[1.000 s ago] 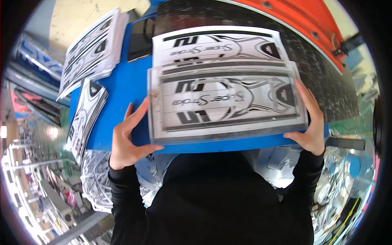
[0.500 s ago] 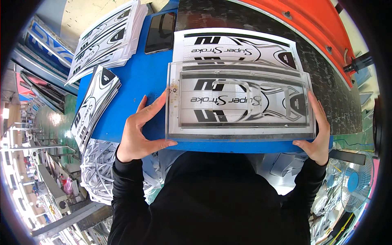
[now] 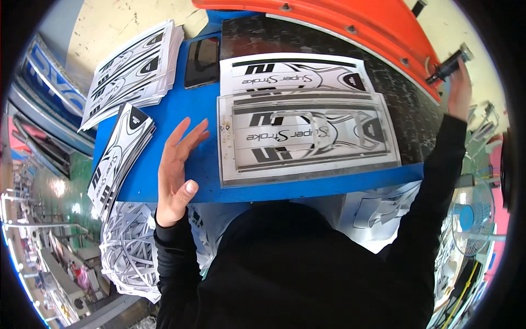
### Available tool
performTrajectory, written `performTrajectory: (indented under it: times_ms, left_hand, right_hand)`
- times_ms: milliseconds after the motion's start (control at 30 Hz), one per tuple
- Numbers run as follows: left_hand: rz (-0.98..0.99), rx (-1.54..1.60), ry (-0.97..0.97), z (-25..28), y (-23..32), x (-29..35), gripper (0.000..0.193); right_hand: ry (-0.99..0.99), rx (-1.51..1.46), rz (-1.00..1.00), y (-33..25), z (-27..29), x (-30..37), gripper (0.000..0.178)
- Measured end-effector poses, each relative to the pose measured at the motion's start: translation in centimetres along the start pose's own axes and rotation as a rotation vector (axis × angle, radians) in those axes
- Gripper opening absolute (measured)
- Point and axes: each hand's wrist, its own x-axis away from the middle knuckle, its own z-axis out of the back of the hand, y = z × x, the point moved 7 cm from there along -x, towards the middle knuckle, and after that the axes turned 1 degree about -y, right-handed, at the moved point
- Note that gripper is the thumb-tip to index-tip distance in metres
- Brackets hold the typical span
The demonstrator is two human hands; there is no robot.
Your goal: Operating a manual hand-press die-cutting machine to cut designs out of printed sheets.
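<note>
A clear plastic cutting die point(image 3: 224, 164) with raised blade outlines lies over a printed black-and-white sheet point(image 3: 300, 61), whose far part sticks out behind it. Both rest at the front of the machine's table. My left hand point(image 3: 178, 170) hovers just left of the die, fingers spread, holding nothing. At the far right, my right hand point(image 3: 459, 96) reaches up to a black handle point(image 3: 445, 69) on the red-orange press arm point(image 3: 329, 19). Its fingers overlap the handle and are blurred, so their grip does not show.
Printed sheets point(image 3: 129, 68) are stacked at the back left, with a pile of cut-out pieces point(image 3: 118, 156) in front. A phone point(image 3: 203, 62) lies on the blue surface point(image 3: 203, 104). Paper scraps point(image 3: 129, 247) fill a container below left; a fan point(image 3: 467, 217) stands at the right.
Both hands have let go of the die. My right hand has moved up and right to the black handle; my left has drawn back slightly. The red-orange arm now reaches further over the table's back.
</note>
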Motion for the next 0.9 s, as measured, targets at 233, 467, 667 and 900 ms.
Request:
performTrajectory:
  times_ms: [233,467,667,900]
  left_hand:
    - [-0.117,-0.049,0.069,0.8,0.8,0.7,0.098]
    - [-0.147,-0.08,0.134,1.0,1.1,0.2,0.096]
    - [-0.266,-0.117,0.167,-0.1,4.5,-1.1,0.085]
    - [-0.525,-0.262,-0.251,-8.2,10.5,-3.5,0.077]
  right_hand:
    - [0.011,-0.129,-0.21,2.3,-2.3,-3.0,0.018]
    - [-0.03,-0.16,-0.166,-1.3,-3.6,2.0,0.019]
    - [-0.172,-0.213,-0.223,-5.5,-7.2,10.0,0.017]
    - [-0.423,-0.22,-0.124,-11.8,-12.9,20.4,0.023]
